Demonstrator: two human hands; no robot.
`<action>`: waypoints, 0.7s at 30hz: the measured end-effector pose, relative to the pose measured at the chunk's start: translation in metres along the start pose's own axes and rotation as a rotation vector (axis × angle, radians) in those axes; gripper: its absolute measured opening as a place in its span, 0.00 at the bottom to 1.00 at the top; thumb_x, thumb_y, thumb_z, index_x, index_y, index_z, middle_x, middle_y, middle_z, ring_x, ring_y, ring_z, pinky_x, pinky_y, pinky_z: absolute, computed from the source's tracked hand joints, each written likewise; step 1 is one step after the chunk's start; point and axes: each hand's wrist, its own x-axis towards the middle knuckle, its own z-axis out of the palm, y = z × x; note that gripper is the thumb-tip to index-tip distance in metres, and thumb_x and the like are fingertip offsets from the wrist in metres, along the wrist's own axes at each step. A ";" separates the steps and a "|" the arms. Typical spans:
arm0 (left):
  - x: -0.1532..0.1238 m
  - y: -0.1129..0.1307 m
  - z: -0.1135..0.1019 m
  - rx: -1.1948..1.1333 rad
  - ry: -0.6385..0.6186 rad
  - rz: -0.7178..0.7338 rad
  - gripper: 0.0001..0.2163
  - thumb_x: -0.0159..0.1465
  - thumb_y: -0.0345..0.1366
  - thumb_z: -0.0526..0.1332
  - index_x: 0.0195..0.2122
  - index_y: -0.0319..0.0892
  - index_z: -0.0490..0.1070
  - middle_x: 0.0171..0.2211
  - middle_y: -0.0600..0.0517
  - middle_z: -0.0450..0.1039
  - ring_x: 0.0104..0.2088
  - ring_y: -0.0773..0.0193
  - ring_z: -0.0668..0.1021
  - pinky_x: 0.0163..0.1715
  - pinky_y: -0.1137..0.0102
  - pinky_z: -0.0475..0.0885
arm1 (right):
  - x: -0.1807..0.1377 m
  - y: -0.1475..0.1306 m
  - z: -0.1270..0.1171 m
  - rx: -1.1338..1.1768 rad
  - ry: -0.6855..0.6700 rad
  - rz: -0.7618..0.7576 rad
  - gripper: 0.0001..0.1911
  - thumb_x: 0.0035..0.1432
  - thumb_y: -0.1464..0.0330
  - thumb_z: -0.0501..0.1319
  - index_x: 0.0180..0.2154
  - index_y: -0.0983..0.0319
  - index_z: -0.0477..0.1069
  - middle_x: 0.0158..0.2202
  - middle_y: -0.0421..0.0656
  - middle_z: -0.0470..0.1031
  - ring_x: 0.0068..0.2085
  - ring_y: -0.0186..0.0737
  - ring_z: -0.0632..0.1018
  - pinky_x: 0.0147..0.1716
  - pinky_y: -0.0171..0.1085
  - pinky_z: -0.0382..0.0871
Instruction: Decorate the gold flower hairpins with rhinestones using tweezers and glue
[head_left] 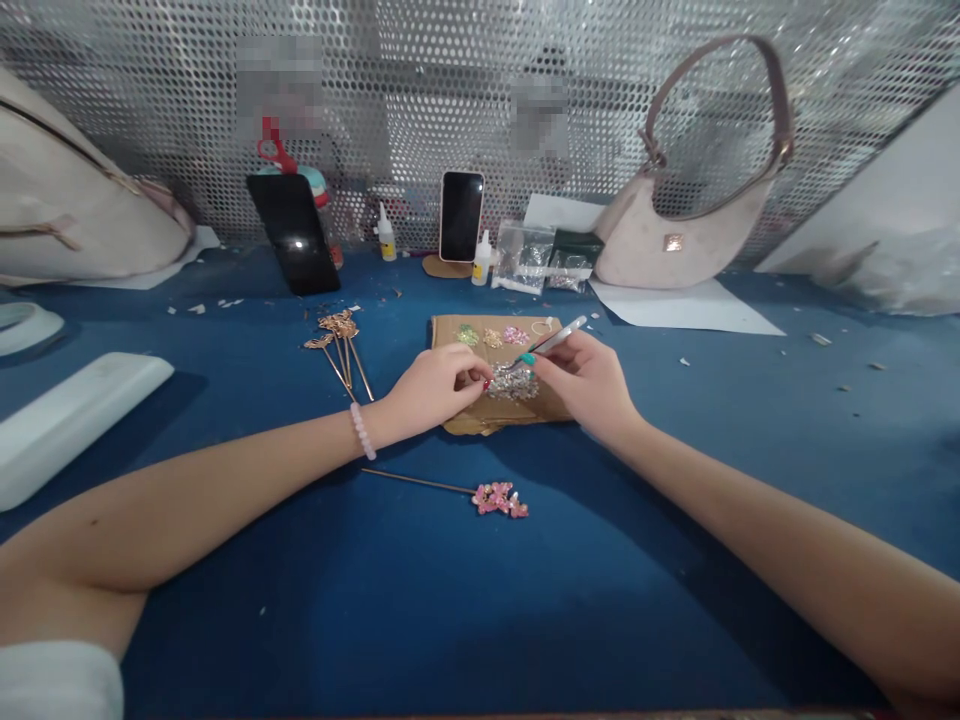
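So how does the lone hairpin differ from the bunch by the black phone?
The lone hairpin has a pink head; the bunch has bare gold heads. The lone hairpin lies crosswise near the person; the bunch lies farther back, stems fanned. Both have thin gold stems.

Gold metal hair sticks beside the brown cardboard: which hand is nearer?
Left. Left hand sits right of the gold metal hair sticks; right hand, gripping silver tweezers, is farther right across the brown cardboard.

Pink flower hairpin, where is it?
In the head view, the pink flower hairpin lies on the blue table near the middle, just nearer the person than the cardboard sheet.
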 end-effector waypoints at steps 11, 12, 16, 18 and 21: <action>-0.002 0.005 0.001 0.118 0.124 0.158 0.02 0.60 0.33 0.61 0.33 0.43 0.74 0.32 0.55 0.72 0.34 0.65 0.74 0.36 0.68 0.62 | -0.005 -0.001 0.002 -0.025 -0.052 -0.032 0.06 0.50 0.67 0.61 0.33 0.61 0.69 0.30 0.43 0.77 0.31 0.40 0.77 0.34 0.43 0.72; -0.003 0.005 0.001 0.131 0.126 0.168 0.02 0.61 0.33 0.61 0.33 0.43 0.73 0.32 0.55 0.72 0.34 0.65 0.74 0.36 0.68 0.61 | -0.005 -0.001 0.003 -0.028 -0.056 -0.037 0.06 0.50 0.67 0.61 0.33 0.60 0.69 0.30 0.43 0.77 0.32 0.41 0.77 0.34 0.43 0.72; -0.004 0.006 0.000 0.170 0.129 0.189 0.03 0.62 0.33 0.61 0.32 0.43 0.74 0.30 0.56 0.72 0.34 0.66 0.74 0.35 0.68 0.59 | -0.007 -0.002 0.004 -0.044 -0.067 -0.052 0.05 0.50 0.67 0.61 0.32 0.60 0.69 0.31 0.44 0.77 0.32 0.41 0.77 0.35 0.43 0.72; -0.004 0.007 0.000 0.186 0.126 0.194 0.04 0.62 0.33 0.61 0.32 0.44 0.74 0.29 0.56 0.71 0.33 0.66 0.74 0.34 0.68 0.58 | -0.008 -0.002 0.004 -0.056 -0.068 -0.057 0.05 0.50 0.67 0.61 0.31 0.60 0.69 0.30 0.44 0.77 0.31 0.41 0.77 0.35 0.44 0.72; -0.004 0.007 0.000 0.204 0.120 0.197 0.04 0.62 0.34 0.60 0.31 0.44 0.74 0.29 0.56 0.71 0.32 0.66 0.73 0.34 0.68 0.57 | -0.008 -0.004 0.004 -0.069 -0.071 -0.067 0.06 0.50 0.67 0.61 0.33 0.61 0.70 0.31 0.44 0.77 0.31 0.41 0.77 0.34 0.43 0.72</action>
